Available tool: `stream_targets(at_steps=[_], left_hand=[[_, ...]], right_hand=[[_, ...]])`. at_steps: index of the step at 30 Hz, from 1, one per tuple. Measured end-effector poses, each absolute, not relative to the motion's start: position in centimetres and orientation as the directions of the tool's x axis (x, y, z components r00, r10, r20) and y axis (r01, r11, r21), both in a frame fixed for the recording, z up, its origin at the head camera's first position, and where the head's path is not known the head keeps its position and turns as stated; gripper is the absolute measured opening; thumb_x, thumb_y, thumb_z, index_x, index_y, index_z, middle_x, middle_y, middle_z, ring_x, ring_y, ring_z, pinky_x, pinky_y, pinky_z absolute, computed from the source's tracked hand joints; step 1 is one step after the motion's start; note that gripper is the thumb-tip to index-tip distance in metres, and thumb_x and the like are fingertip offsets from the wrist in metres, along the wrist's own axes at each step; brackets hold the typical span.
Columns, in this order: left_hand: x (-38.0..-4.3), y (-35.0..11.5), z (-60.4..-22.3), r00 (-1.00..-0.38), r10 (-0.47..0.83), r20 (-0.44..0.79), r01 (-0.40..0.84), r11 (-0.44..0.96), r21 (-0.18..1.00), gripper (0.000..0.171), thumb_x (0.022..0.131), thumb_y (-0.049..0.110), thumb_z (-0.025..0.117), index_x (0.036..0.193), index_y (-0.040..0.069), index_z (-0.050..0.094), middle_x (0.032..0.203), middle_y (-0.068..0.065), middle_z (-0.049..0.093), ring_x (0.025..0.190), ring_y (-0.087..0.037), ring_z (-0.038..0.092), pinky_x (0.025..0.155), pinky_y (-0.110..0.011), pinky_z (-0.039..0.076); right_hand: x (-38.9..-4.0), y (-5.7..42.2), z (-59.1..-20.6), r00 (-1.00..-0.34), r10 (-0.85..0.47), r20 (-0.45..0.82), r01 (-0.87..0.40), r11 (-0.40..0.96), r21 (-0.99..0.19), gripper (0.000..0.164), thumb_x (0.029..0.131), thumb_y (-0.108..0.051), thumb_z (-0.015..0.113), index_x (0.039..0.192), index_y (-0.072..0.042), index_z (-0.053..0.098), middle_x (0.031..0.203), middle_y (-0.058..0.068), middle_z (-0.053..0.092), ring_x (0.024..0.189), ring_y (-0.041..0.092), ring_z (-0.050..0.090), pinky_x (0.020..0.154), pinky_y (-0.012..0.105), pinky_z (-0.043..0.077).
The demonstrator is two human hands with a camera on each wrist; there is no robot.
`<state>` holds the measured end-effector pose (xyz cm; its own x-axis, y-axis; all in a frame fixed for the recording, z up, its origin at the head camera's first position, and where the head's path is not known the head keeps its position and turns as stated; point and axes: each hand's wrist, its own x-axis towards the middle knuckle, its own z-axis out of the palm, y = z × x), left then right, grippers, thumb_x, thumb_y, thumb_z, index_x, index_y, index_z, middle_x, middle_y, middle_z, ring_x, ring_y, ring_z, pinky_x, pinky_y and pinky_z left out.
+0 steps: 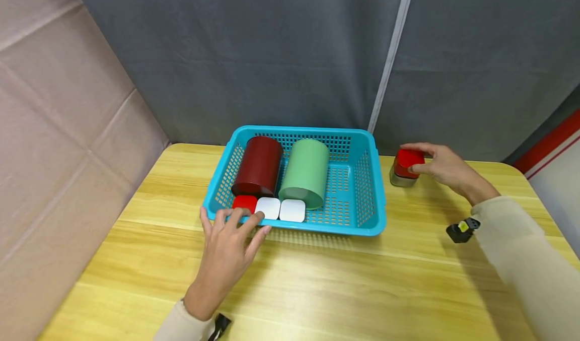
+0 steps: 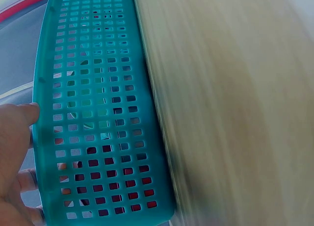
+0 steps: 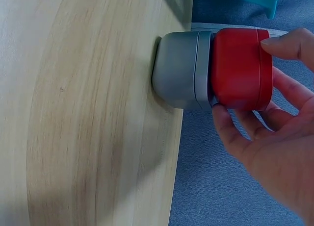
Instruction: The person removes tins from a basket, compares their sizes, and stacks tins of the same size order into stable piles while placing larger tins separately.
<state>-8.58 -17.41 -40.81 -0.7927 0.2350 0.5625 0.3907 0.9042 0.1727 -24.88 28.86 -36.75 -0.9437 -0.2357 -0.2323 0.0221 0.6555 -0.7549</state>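
At the right of the table, my right hand (image 1: 441, 167) grips a small red box with rounded corners (image 3: 238, 69), thumb on one side and fingers on the other. The red box sits on top of a similar grey box (image 3: 179, 71), which stands on the table. My left hand (image 1: 228, 248) lies over the front-left rim of a blue-green plastic basket (image 1: 378, 195), fingers spread and loosely bent. Its fingertips are close to another red box (image 1: 244, 203) inside; whether they touch it I cannot tell. Two white-topped boxes (image 1: 268, 208) stand beside that one in a row.
Behind the row, a dark red cylinder (image 1: 258, 164) and a light green cylinder (image 1: 305, 172) lie side by side in the basket. The basket stands on a wooden table (image 1: 344, 285). A grey curtain (image 1: 272, 54) hangs behind the table, with a pale cloth wall (image 1: 68, 129) at left.
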Motion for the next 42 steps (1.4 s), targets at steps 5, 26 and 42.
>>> stream_targets(at_steps=[5,26,42], left_hand=[[-8.6,-17.4,-40.8,-0.792,0.236,0.564,0.392,0.904,0.173,0.028,0.091,0.037,0.08,0.112,0.019,0.08,0.107,-0.01,0.071,0.107,-0.044,0.061,0.105,-0.092,0.016],[-8.5,-17.5,-40.9,-0.793,0.234,0.562,0.392,0.902,0.178,0.028,0.091,0.037,0.079,0.112,0.019,0.08,0.107,-0.01,0.071,0.107,-0.043,0.061,0.106,-0.092,0.014],[-8.5,-17.4,-40.8,-0.8,0.23,0.554,0.389,0.902,0.188,0.028,0.092,0.037,0.079,0.112,0.019,0.08,0.107,-0.01,0.071,0.108,-0.043,0.061,0.107,-0.092,0.012]], right_hand=[[-24.9,28.8,-36.7,-0.943,-0.239,-0.233,0.018,0.66,-0.751,0.063,0.103,-0.011,0.056,0.162,-0.007,0.036,0.164,0.029,0.031,0.139,0.047,0.033,0.097,0.039,0.042],[-24.8,28.6,-36.6,-0.955,-0.216,-0.202,0.009,0.66,-0.751,0.075,0.102,-0.016,0.064,0.165,-0.006,0.025,0.164,0.03,0.032,0.144,0.051,0.031,0.116,0.069,0.032],[-23.4,26.4,-33.8,-0.989,-0.083,-0.124,0.032,0.696,-0.717,0.093,0.097,-0.048,0.072,0.166,-0.008,0.025,0.171,0.023,0.024,0.154,0.051,0.021,0.118,0.073,0.026]])
